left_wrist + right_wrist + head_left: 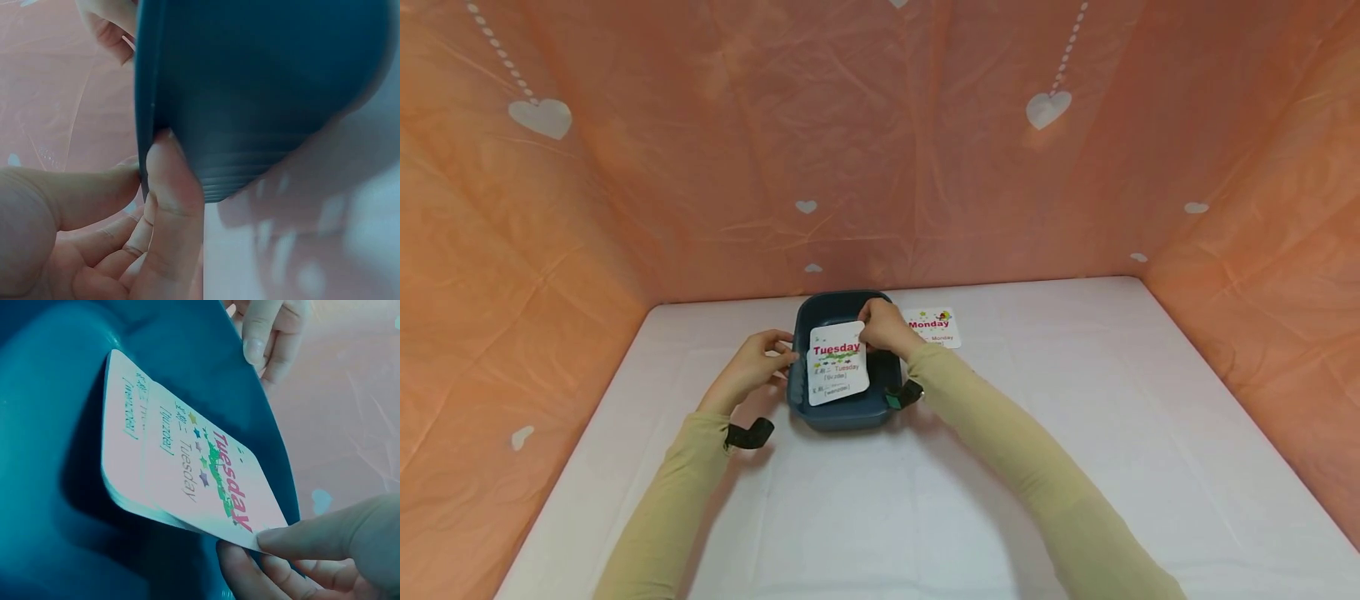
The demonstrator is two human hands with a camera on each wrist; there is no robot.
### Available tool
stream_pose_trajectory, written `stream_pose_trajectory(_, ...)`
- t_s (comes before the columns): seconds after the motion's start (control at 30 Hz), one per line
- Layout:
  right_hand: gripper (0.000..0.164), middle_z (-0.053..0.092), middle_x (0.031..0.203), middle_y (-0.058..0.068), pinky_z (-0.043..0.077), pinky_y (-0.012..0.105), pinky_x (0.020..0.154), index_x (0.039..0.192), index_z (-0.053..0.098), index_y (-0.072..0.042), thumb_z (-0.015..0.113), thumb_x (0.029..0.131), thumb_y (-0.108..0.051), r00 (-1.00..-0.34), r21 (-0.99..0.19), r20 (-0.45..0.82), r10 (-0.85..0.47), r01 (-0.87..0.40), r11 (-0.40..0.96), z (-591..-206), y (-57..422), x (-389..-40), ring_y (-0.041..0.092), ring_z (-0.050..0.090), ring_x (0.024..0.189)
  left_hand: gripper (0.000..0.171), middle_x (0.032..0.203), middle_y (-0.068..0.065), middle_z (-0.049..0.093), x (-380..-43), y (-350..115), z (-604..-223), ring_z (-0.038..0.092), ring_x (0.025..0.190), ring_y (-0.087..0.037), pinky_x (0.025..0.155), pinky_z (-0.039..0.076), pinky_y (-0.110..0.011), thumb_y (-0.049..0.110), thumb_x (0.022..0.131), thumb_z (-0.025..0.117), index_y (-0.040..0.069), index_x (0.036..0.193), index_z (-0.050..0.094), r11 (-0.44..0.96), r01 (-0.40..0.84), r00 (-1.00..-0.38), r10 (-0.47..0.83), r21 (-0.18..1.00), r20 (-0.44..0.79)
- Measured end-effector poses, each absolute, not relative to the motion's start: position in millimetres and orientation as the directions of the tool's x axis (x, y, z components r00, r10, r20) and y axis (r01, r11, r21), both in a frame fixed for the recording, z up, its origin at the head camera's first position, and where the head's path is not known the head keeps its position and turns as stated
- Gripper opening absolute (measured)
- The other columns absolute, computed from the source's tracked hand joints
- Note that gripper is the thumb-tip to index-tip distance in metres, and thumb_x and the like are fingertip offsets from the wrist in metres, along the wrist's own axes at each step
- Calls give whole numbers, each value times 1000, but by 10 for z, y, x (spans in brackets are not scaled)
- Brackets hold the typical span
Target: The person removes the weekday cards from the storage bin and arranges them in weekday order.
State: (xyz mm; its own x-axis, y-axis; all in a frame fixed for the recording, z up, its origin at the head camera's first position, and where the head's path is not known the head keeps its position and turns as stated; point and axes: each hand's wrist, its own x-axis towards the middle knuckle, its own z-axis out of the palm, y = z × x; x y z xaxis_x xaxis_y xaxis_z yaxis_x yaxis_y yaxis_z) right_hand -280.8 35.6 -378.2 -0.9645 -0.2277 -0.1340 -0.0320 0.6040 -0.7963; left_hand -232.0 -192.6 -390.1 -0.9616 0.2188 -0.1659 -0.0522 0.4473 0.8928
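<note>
A dark blue plastic bin [850, 421] stands toward the back of the table. My left hand [747, 371] grips its left wall; in the left wrist view the rim runs between thumb and index finger [169, 187]. With thumb and fingers, my right hand [891, 327] pinches the upper right corner of a white "Tuesday" card [837, 350]. This card lies over the stack of cards [125, 456] in the bin, shifted upward, so the lower strip of the card beneath shows. In the right wrist view the stack lies tilted inside the bin.
A "Monday" card [942, 325] lies on the white tablecloth [1075, 375] right of the bin, partly hidden by my right hand. Orange curtains [760, 150] with white hearts enclose the back and both sides of the table.
</note>
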Motion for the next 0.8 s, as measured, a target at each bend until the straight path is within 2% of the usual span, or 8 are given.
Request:
stream_pose_trajectory(0.23,28,56,96,18,56,33,59,103,58,6,66,77,13,-967,-829,-141,-212,-2,559,-3775,371,-2836,31,68,68,44,100,-22,53,-2320,-1916,-3897,60,72,-21,64,56,-36,3,95,56,-12,133,40,449,-49,-963,216,892,-162)
stream_pose_trajectory(0.47,26,53,82,11,57,34,62,104,57,7,64,80,14,-959,-886,-137,-249,7,464,-3778,408,-2803,23,62,66,44,101,-22,54,-2309,-1913,-3897,60,71,-18,64,56,-37,2,96,56,-13,134,39,437,-47,-962,221,898,-158)
stream_pose_trajectory(0.63,27,52,86,12,56,40,71,110,54,7,60,85,12,-951,-931,-138,-277,29,364,-3759,469,-2782,22,60,70,44,100,-20,54,-2315,-1921,-3909,59,70,-16,65,56,-40,2,96,55,-12,134,39,431,-50,-962,222,901,-159)
stream_pose_trajectory(0.8,28,56,89,14,56,37,69,114,53,7,59,86,10,-951,-954,-112,-288,21,300,-3715,569,-2798,23,62,73,45,99,-19,53,-2318,-1925,-3914,60,73,-20,63,56,-39,1,95,55,-13,134,38,423,-50,-962,224,905,-158)
